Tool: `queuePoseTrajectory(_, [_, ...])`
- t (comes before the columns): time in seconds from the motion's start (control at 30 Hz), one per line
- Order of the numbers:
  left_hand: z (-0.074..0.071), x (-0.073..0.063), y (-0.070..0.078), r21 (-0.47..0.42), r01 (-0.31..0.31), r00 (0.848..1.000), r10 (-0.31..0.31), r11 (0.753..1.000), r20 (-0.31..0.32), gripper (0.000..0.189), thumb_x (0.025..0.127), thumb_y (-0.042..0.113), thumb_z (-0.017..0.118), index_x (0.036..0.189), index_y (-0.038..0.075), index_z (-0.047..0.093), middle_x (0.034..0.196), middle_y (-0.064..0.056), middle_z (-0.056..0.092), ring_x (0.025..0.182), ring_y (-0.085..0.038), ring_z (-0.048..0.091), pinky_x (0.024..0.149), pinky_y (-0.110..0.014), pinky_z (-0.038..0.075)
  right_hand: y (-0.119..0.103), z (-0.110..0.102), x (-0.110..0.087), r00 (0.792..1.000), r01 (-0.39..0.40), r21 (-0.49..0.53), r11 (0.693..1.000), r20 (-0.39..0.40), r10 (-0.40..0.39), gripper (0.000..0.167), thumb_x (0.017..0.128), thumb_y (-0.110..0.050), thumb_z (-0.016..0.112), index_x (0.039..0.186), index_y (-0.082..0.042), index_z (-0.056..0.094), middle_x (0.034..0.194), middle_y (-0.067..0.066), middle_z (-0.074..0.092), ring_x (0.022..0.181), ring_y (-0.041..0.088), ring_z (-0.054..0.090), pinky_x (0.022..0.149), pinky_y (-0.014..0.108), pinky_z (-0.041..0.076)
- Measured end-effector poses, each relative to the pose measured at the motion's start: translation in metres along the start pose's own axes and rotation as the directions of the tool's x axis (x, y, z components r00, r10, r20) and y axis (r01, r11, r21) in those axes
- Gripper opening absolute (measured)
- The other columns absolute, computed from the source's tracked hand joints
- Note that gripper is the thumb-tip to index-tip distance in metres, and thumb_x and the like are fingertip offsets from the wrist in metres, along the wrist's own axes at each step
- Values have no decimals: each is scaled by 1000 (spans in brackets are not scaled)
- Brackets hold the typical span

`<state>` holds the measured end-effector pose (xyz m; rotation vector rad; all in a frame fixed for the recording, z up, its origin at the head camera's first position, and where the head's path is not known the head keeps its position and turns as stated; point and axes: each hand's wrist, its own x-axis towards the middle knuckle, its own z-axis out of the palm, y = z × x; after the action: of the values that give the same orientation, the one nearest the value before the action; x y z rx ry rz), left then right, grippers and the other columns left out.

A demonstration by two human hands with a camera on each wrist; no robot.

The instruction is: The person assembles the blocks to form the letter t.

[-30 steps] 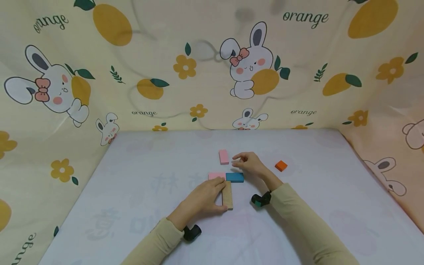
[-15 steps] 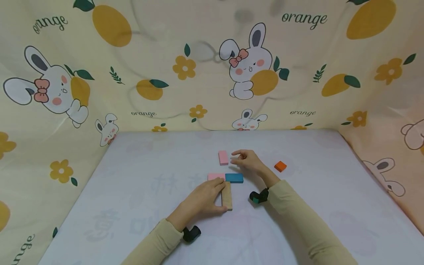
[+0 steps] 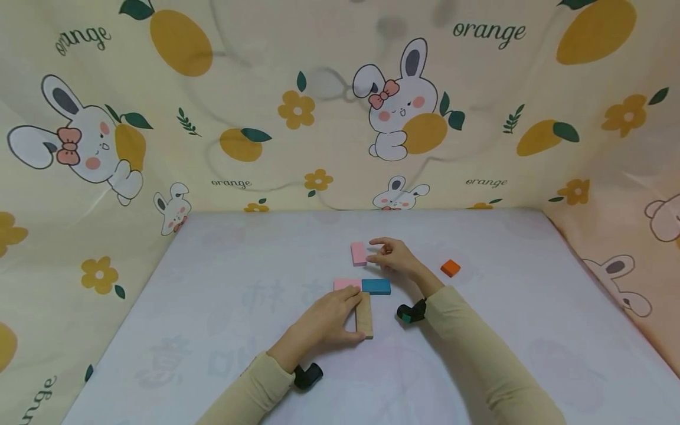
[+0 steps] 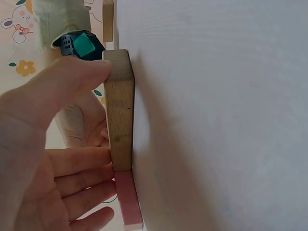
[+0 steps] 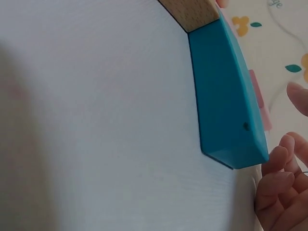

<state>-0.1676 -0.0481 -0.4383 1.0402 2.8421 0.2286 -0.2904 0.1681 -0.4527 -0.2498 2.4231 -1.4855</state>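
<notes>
We are looking down on a white table (image 3: 223,260) where a person's two bare hands are working among small blocks. The left hand (image 3: 329,313) is resting on a plain wooden block (image 3: 365,319), which is lying flat and pointing away from us. Its thumb is touching the near end, while its fingers, well apart from the thumb, are lying by the far end. In the left wrist view we are seeing those fingers fairly straight and side by side, some tips meeting a pink block beyond. That nearer pink block (image 3: 344,284) and a blue block (image 3: 376,287) are lying end to end, crosswise at the wooden block's far end, so the three are forming a T. The right hand (image 3: 399,258) is hovering farther out, thumb and forefinger parted, just beside a second pink block (image 3: 358,254) (we cannot tell whether the thumb is touching it). An orange block (image 3: 450,268) is sitting by itself to the right. Both arms are wearing pale sleeves (image 3: 489,348), with small black devices (image 3: 308,376) at the wrists. Behind, a cream cloth (image 3: 329,136) is showing rabbits, oranges and flowers.
</notes>
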Motion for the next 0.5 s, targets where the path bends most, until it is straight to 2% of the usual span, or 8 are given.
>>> queuePoseTrajectory(0.5, [1,1,0,-6,9,1000,-9,1000,17,77,84,51,66,144,8,44,151,-7,45,140,-20,45,116,-34,40,-1,2,5,998,-16,2,1000,60,16,61,87,-18,71,139,0,45,64,-8,49,49,3,39,45,18,32])
